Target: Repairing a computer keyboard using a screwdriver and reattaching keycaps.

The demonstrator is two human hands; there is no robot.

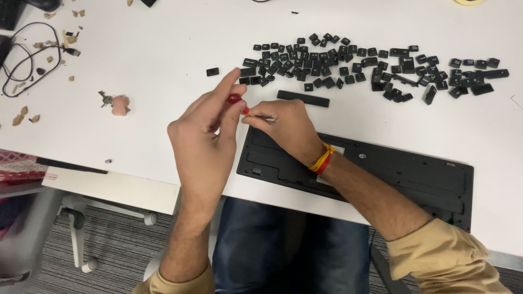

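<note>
A black keyboard frame with its keys removed lies on the white table, in front of me. My left hand hovers over the keyboard's left end and pinches the red handle of a small tool between thumb and fingers. My right hand, with a red and yellow thread band at the wrist, rests at the keyboard's top left corner and grips the other end of the tool, where a red bit shows. The tool's tip is hidden by my fingers.
Several loose black keycaps lie scattered behind the keyboard, with a long black spacebar and one stray keycap nearer. A black cable, brown scraps and a small pink object lie at the left. A chair base stands below the table edge.
</note>
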